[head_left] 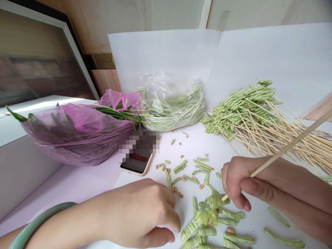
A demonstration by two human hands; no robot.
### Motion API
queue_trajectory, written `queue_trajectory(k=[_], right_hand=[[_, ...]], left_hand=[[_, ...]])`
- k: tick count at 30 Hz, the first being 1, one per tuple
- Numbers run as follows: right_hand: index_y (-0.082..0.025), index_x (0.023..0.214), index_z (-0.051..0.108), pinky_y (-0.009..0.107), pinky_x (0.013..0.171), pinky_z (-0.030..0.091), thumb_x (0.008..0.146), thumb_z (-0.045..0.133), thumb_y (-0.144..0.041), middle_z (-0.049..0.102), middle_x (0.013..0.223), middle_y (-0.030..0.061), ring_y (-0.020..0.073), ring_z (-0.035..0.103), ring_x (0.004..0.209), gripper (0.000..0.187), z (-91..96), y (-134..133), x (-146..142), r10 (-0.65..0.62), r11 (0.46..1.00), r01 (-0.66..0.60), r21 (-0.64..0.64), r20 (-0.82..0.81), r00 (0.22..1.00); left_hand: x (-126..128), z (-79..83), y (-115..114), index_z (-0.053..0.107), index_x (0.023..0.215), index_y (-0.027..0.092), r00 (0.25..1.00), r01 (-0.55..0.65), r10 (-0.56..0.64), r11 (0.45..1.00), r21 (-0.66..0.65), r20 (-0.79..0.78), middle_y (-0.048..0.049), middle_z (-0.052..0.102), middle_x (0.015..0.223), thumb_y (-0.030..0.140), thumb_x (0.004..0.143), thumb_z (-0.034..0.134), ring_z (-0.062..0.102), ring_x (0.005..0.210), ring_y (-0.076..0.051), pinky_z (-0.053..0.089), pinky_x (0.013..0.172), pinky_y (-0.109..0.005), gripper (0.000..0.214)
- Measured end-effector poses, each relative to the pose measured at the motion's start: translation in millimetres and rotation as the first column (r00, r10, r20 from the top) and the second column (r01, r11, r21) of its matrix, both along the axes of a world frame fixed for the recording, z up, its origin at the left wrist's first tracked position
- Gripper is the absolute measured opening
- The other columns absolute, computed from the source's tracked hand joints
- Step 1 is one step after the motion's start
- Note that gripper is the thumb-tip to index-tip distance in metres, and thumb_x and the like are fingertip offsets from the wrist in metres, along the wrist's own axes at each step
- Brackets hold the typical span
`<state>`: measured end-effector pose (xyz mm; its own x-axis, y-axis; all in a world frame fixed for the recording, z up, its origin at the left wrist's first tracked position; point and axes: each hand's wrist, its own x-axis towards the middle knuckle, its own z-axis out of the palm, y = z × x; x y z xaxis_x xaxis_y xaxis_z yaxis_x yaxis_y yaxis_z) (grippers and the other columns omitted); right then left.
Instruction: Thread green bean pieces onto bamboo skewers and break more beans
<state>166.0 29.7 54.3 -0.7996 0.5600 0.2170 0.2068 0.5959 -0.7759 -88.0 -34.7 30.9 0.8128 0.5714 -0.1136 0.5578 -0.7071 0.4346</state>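
Note:
My right hand [238, 181] is closed round a thin wooden skewer [298, 138], which slants from the right edge down to the bean pieces. The skewer's tip lies at a folded green bean strip [215, 200]; whether it pierces the strip I cannot tell. My left hand [153, 214] is at lower centre, fingers curled and thumb close to the forefinger. Anything inside that curl is hidden. Just right of it lies a pile of cut, flattened green bean pods [193, 224]. Loose tan beans [201, 186] and short pod pieces [203, 165] are scattered beyond on the white surface.
At the back right, skewers [293, 133] threaded with folded green beans [243, 103] lie stacked. A clear bag of long beans [173, 110] stands behind a phone [137, 160]. Left of them is a purple bag [77, 135] of greens. White panels [166, 52] stand behind.

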Motion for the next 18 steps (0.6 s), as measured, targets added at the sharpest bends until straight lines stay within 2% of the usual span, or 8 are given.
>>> queue_trajectory(k=[6, 13, 18], right_hand=[[-0.026, 0.08, 0.061, 0.027, 0.055, 0.046, 0.1, 0.038, -0.037, 0.062, 0.069, 0.0024, 0.0167, 0.059, 0.061, 0.032, -6.4, -5.7, 6.4, 0.053, 0.997, -0.058, 0.051, 0.107, 0.993], [-0.027, 0.085, 0.065, 0.027, 0.058, 0.047, 0.099, 0.041, -0.038, 0.064, 0.073, 0.0031, 0.0185, 0.06, 0.066, 0.03, -8.4, -8.4, 5.9, 0.039, 0.999, -0.042, 0.027, 0.123, 0.992], [-0.026, 0.086, 0.061, 0.023, 0.059, 0.045, 0.099, 0.042, -0.035, 0.062, 0.075, 0.0003, 0.0146, 0.059, 0.067, 0.025, -5.8, -10.3, 3.1, 0.065, 0.996, -0.073, 0.048, 0.14, 0.988]], left_hand=[[0.9, -1.1, -0.6, 0.069, 0.075, 0.022, 0.998, 0.045, -0.043, 0.998, 0.052, -0.046, -0.0022, 0.067, 0.067, 0.021, 0.083, 0.069, 0.059, 0.061, -0.016, 0.036, 0.05, -0.028, 0.008], [2.7, -1.0, -0.3, 0.069, 0.076, 0.02, 0.997, 0.058, -0.055, 0.997, 0.054, -0.054, -0.0023, 0.07, 0.07, 0.019, 0.084, 0.068, 0.061, 0.063, -0.015, 0.037, 0.051, -0.028, 0.008], [3.3, -4.2, -0.2, 0.068, 0.077, 0.02, 0.996, 0.069, -0.065, 0.996, 0.061, -0.069, -0.0013, 0.07, 0.072, 0.019, 0.083, 0.069, 0.06, 0.062, -0.015, 0.036, 0.05, -0.028, 0.006]])
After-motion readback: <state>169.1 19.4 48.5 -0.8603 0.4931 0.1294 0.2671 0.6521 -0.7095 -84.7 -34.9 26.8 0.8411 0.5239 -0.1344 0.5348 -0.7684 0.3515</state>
